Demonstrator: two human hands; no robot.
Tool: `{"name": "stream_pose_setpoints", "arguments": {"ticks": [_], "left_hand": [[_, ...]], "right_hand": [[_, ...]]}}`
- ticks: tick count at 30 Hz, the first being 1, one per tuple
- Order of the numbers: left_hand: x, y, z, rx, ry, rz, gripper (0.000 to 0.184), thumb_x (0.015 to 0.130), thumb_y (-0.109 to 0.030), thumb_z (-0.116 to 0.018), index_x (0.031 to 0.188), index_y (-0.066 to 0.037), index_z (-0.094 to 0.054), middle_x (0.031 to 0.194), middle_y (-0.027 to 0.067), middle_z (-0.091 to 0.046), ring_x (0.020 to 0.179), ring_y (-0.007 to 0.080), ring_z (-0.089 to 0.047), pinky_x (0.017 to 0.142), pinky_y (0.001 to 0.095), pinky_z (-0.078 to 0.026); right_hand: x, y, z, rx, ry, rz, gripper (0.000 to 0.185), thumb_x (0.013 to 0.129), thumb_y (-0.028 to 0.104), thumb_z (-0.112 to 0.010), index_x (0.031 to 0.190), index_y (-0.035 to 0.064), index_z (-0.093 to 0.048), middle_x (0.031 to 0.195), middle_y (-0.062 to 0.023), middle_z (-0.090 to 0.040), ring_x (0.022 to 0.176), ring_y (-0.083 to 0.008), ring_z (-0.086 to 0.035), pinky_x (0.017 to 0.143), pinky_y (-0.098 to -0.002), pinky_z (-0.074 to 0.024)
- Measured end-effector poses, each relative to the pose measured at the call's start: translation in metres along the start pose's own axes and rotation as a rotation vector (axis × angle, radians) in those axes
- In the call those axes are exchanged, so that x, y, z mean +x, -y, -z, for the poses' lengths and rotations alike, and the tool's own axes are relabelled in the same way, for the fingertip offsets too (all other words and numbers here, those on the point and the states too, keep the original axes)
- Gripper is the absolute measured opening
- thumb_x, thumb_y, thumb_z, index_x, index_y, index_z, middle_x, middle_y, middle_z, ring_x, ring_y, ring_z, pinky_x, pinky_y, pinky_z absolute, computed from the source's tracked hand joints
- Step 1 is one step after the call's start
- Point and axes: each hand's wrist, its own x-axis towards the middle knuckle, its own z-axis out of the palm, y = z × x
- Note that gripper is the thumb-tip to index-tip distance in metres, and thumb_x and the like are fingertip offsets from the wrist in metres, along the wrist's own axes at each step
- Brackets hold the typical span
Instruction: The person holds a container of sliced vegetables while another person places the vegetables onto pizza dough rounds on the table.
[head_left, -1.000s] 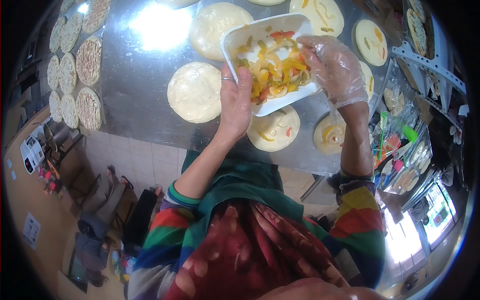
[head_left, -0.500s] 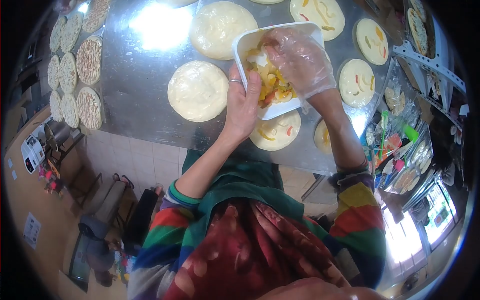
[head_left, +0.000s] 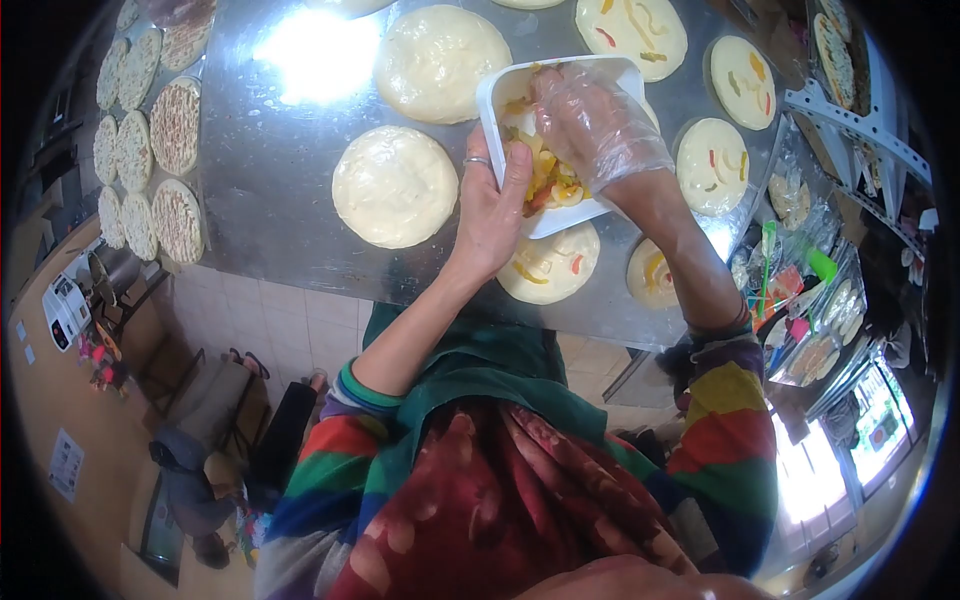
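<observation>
My left hand (head_left: 493,205), with a ring on one finger, grips the side of a white plastic tub (head_left: 488,100), its thumb over the rim. Inside the tub lie yellow, orange and green strips (head_left: 553,182), perhaps candied peel or peppers. My right hand (head_left: 600,125) wears a clear plastic glove and reaches into the tub, fingers curled downward; what they hold is hidden. Beneath the tub a round of dough (head_left: 550,265) carries a few coloured strips. Left of my left hand sits a plain, shiny dough round (head_left: 394,187), with a larger one (head_left: 443,65) behind it.
More strip-topped rounds (head_left: 712,167) lie along the right of the metal table (head_left: 270,190). Crumb-topped rounds (head_left: 175,125) fill the left end. Bagged goods and utensils (head_left: 800,290) crowd the right side. Another person (head_left: 200,450) is at the lower left, beyond the tiled floor.
The tub has shifted slightly right and tilted a little. My right hand has moved slightly downward within it, fingers still inside. My left hand keeps its grip.
</observation>
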Motion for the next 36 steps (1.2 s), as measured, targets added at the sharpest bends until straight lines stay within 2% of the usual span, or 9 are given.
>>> {"name": "stream_pose_setpoints", "arguments": {"ticks": [5, 8, 11, 12, 14, 19, 22, 29, 36], "left_hand": [[0.009, -0.008, 0.001, -0.045, 0.025, 0.146, 0.05, 0.102, -0.038, -0.04, 0.137, -0.005, -0.028, 0.129, 0.0135, -0.049, 0.113, 0.0196, -0.057, 0.092, 0.034, -0.053], [0.015, -0.007, 0.0, -0.073, -0.041, 0.074, 0.046, 0.102, -0.04, -0.042, 0.13, -0.004, -0.036, 0.113, 0.0098, -0.054, 0.097, 0.0123, -0.057, 0.074, 0.0258, -0.054], [0.017, -0.011, 0.006, -0.077, -0.081, 0.084, 0.045, 0.102, -0.039, -0.042, 0.13, -0.005, -0.035, 0.111, 0.0098, -0.056, 0.097, 0.0123, -0.058, 0.074, 0.026, -0.054], [0.016, -0.015, 0.011, -0.047, -0.038, 0.126, 0.05, 0.103, -0.041, -0.037, 0.137, -0.006, -0.027, 0.132, 0.0156, -0.047, 0.117, 0.0227, -0.056, 0.096, 0.0364, -0.053], [0.015, -0.017, 0.015, -0.054, -0.055, 0.12, 0.052, 0.102, -0.042, -0.037, 0.138, -0.006, -0.026, 0.132, 0.0156, -0.047, 0.118, 0.0232, -0.055, 0.096, 0.037, -0.052], [0.012, -0.022, 0.025, -0.055, -0.096, 0.11, 0.057, 0.101, -0.047, -0.038, 0.139, -0.006, -0.025, 0.132, 0.0162, -0.047, 0.12, 0.0244, -0.055, 0.097, 0.0386, -0.052], [0.01, -0.02, 0.029, -0.112, -0.118, 0.113, 0.054, 0.101, -0.043, -0.042, 0.137, -0.006, -0.028, 0.124, 0.0126, -0.052, 0.109, 0.0178, -0.059, 0.079, 0.0277, -0.056], [0.006, -0.022, 0.032, -0.113, -0.123, 0.08, 0.055, 0.102, -0.042, -0.041, 0.138, -0.004, -0.025, 0.127, 0.0146, -0.05, 0.115, 0.0196, -0.056, 0.089, 0.0316, -0.053], [0.002, -0.031, 0.032, -0.152, -0.112, 0.075, 0.051, 0.103, -0.039, -0.037, 0.138, -0.003, -0.025, 0.128, 0.016, -0.049, 0.115, 0.0208, -0.056, 0.092, 0.0334, -0.053]], "right_hand": [[0.027, -0.003, 0.037, 0.239, 0.173, -0.279, 0.028, 0.083, 0.015, -0.063, 0.109, 0.0051, -0.062, 0.093, -0.0117, -0.067, 0.09, -0.029, -0.065, 0.083, -0.0391, -0.0509], [0.022, -0.029, 0.067, 0.651, 0.083, -0.475, 0.021, 0.087, 0.023, -0.063, 0.097, 0.0053, -0.066, 0.08, -0.0079, -0.068, 0.076, -0.0235, -0.066, 0.074, -0.0351, -0.0518], [0.009, -0.104, 0.076, 0.464, 0.008, -0.518, 0.023, 0.088, 0.024, -0.064, 0.101, 0.0053, -0.065, 0.086, -0.0034, -0.065, 0.079, -0.0092, -0.058, 0.073, -0.0274, -0.0484], [0.016, -0.108, 0.085, 0.168, 0.029, -0.64, 0.024, 0.089, 0.025, -0.062, 0.103, 0.0058, -0.067, 0.089, -0.008, -0.068, 0.081, -0.0133, -0.063, 0.075, -0.0292, -0.0491], [0.029, -0.125, 0.086, 0.091, 0.028, -0.854, 0.023, 0.084, 0.029, -0.065, 0.092, 0.0083, -0.069, 0.096, -0.0144, -0.069, 0.087, -0.0303, -0.066, 0.076, -0.0398, -0.0513], [0.015, -0.223, 0.015, -0.107, -0.097, -0.604, 0.022, 0.083, 0.027, -0.065, 0.088, 0.0058, -0.067, 0.09, -0.0161, -0.069, 0.086, -0.0338, -0.065, 0.075, -0.0429, -0.0502], [0.022, -0.223, 0.009, -0.183, -0.065, -0.619, 0.022, 0.082, 0.026, -0.064, 0.09, 0.0057, -0.067, 0.092, -0.0173, -0.068, 0.089, -0.035, -0.065, 0.077, -0.0442, -0.0498], [-0.001, -0.229, 0.016, 0.034, -0.122, -0.638, 0.025, 0.091, 0.026, -0.06, 0.105, 0.0066, -0.067, 0.093, -0.0127, -0.07, 0.085, -0.0218, -0.067, 0.078, -0.0323, -0.0495], [-0.02, -0.225, 0.004, -0.067, -0.024, -0.688, 0.027, 0.091, 0.028, -0.059, 0.108, 0.008, -0.067, 0.097, -0.0158, -0.069, 0.088, -0.0292, -0.066, 0.079, -0.0354, -0.0495]]}}
